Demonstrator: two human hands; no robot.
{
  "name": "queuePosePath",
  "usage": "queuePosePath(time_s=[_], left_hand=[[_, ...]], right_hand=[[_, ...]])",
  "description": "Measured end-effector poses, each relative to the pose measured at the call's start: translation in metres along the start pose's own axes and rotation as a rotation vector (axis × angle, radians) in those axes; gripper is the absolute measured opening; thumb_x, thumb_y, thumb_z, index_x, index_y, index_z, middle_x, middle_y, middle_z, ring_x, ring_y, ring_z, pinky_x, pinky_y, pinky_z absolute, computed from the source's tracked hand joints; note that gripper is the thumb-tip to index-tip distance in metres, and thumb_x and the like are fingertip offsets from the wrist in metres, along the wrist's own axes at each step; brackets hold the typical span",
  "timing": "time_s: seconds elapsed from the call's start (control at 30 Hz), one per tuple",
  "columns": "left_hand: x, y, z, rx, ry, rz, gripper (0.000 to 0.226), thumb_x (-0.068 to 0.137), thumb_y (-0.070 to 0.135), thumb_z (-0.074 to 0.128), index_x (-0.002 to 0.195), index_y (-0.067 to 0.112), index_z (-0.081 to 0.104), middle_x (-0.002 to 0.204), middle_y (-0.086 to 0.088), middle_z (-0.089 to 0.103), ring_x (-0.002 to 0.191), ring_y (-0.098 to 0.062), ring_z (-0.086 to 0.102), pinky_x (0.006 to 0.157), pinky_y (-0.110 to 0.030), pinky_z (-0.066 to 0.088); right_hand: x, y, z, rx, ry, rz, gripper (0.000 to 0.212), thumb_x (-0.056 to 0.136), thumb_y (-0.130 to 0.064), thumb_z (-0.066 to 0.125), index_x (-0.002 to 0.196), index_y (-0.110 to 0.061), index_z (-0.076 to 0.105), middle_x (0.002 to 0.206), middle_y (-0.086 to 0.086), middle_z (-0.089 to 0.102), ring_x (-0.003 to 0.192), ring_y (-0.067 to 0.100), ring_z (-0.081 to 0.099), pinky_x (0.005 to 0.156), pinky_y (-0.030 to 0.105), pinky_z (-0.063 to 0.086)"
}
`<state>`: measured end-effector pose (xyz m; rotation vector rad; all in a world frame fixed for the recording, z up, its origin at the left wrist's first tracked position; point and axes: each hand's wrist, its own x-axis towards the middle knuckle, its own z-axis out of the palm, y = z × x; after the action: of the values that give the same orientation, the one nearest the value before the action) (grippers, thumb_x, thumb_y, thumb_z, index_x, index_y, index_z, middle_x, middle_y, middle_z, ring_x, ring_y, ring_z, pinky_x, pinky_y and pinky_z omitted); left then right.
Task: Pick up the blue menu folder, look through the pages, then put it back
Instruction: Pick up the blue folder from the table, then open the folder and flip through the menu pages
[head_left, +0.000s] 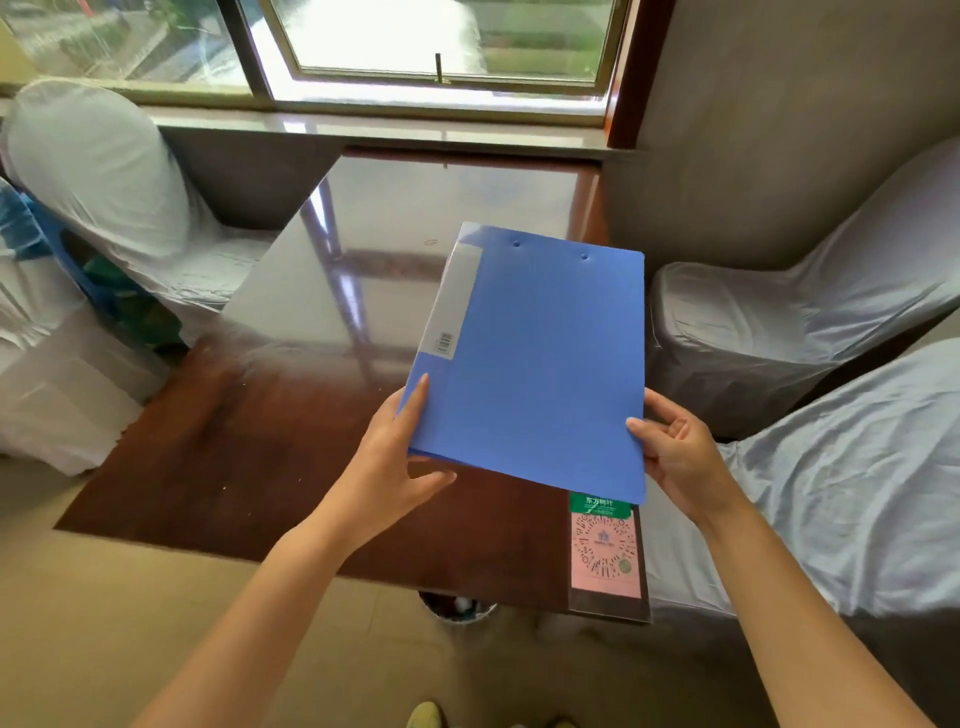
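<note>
The flat blue plastic menu folder (530, 364) is closed and held above the near right part of the dark glossy wooden desk (270, 415), tilted with its far end higher. I cannot tell if its near edge touches the desk. The grey label strip of the spine faces left.

The left hand (395, 457) holds the folder at its near left corner: the fingers lie along the spine edge and the thumb goes under the near edge, probably to carry the weight. The right hand (670, 447) pinches the near right edge, thumb on the cover and fingers curled behind, which seems to steady the free side where the cover would open. I judge that both hands take the near end so the folder stays level in front of the person.

Under the near right corner of the folder a pink and green card with a QR code (605, 551) lies on the desk. Chairs with grey cloth covers (779, 322) stand on both sides, and a window (441, 41) is behind.
</note>
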<state>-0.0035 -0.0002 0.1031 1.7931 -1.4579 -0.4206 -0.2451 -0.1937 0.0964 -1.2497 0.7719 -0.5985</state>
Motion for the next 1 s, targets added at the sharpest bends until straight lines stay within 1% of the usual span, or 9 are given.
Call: queuePosePath(time_s=[0.1, 0.27, 0.33, 0.4, 0.53, 0.8, 0.87, 0.93, 1.0], left_hand=[[0.002, 0.009, 0.002, 0.132, 0.129, 0.12, 0.102, 0.07, 0.0, 0.077, 0.146, 0.013, 0.012, 0.141, -0.021, 0.033, 0.126, -0.011, 0.033, 0.098, -0.026, 0.044], [-0.007, 0.01, -0.002, 0.171, 0.175, 0.092, 0.087, 0.077, 0.006, 0.07, 0.144, 0.005, 0.015, 0.141, -0.024, 0.035, 0.13, -0.022, 0.033, 0.105, -0.033, 0.032], [-0.01, 0.008, -0.003, 0.163, 0.175, 0.058, 0.082, 0.081, 0.001, 0.066, 0.144, 0.006, 0.013, 0.143, -0.022, 0.033, 0.131, -0.027, 0.033, 0.107, -0.026, 0.025], [-0.011, 0.006, -0.003, 0.143, 0.224, 0.049, 0.072, 0.084, -0.006, 0.06, 0.142, 0.003, 0.019, 0.139, -0.016, 0.038, 0.127, -0.027, 0.037, 0.106, -0.017, 0.022], [-0.012, 0.005, 0.002, 0.06, 0.367, -0.029, 0.05, 0.087, -0.012, 0.05, 0.134, -0.004, 0.037, 0.126, -0.011, 0.052, 0.114, -0.024, 0.05, 0.099, -0.025, 0.037], [-0.01, 0.006, 0.009, -0.221, 0.348, -0.169, 0.041, 0.096, -0.002, 0.038, 0.136, 0.006, 0.038, 0.13, 0.006, 0.046, 0.122, -0.016, 0.045, 0.091, 0.001, 0.032], [-0.007, 0.005, 0.009, -0.288, 0.334, -0.175, 0.04, 0.098, 0.002, 0.035, 0.137, 0.01, 0.036, 0.134, 0.005, 0.045, 0.125, -0.017, 0.043, 0.097, -0.005, 0.033], [-0.004, 0.005, 0.009, -0.407, 0.343, -0.188, 0.039, 0.099, 0.015, 0.033, 0.137, 0.011, 0.039, 0.138, -0.006, 0.048, 0.128, -0.022, 0.045, 0.104, -0.026, 0.038], [-0.002, 0.008, 0.008, -0.555, 0.37, -0.223, 0.04, 0.096, 0.031, 0.032, 0.13, 0.018, 0.049, 0.125, -0.009, 0.059, 0.116, -0.022, 0.055, 0.093, -0.032, 0.049]], right_hand=[[-0.002, -0.003, 0.0, 0.012, -0.013, -0.022, 0.038, 0.091, -0.011, 0.05, 0.129, -0.02, 0.048, 0.108, -0.005, 0.071, 0.1, 0.023, 0.068, 0.07, 0.034, 0.06], [-0.002, -0.006, 0.003, 0.026, -0.06, -0.049, 0.043, 0.086, -0.019, 0.054, 0.129, -0.022, 0.048, 0.108, -0.007, 0.072, 0.103, 0.023, 0.067, 0.074, 0.037, 0.06], [-0.003, -0.007, 0.006, 0.035, -0.074, -0.049, 0.047, 0.083, -0.024, 0.056, 0.129, -0.023, 0.048, 0.111, -0.007, 0.071, 0.105, 0.024, 0.066, 0.074, 0.037, 0.06], [-0.002, -0.007, 0.009, 0.057, -0.089, -0.051, 0.049, 0.083, -0.025, 0.056, 0.131, -0.024, 0.046, 0.113, -0.006, 0.069, 0.105, 0.023, 0.065, 0.071, 0.035, 0.06], [-0.004, -0.008, 0.01, 0.122, -0.1, -0.059, 0.048, 0.081, -0.027, 0.055, 0.129, -0.023, 0.048, 0.11, -0.003, 0.07, 0.1, 0.024, 0.068, 0.06, 0.031, 0.061], [-0.01, -0.003, 0.002, 0.115, -0.068, -0.062, 0.046, 0.083, -0.018, 0.052, 0.129, -0.021, 0.048, 0.108, -0.005, 0.072, 0.1, 0.024, 0.068, 0.065, 0.034, 0.06], [-0.01, -0.005, -0.001, 0.118, -0.064, -0.06, 0.046, 0.081, -0.02, 0.055, 0.126, -0.023, 0.049, 0.105, -0.005, 0.073, 0.097, 0.024, 0.069, 0.065, 0.033, 0.06], [-0.01, -0.006, -0.004, 0.087, -0.062, -0.052, 0.048, 0.077, -0.021, 0.06, 0.123, -0.027, 0.05, 0.104, -0.007, 0.073, 0.093, 0.025, 0.07, 0.063, 0.031, 0.06], [-0.011, -0.005, -0.006, 0.077, -0.062, -0.049, 0.049, 0.076, -0.02, 0.063, 0.122, -0.031, 0.051, 0.107, -0.007, 0.073, 0.093, 0.027, 0.07, 0.063, 0.031, 0.06]])
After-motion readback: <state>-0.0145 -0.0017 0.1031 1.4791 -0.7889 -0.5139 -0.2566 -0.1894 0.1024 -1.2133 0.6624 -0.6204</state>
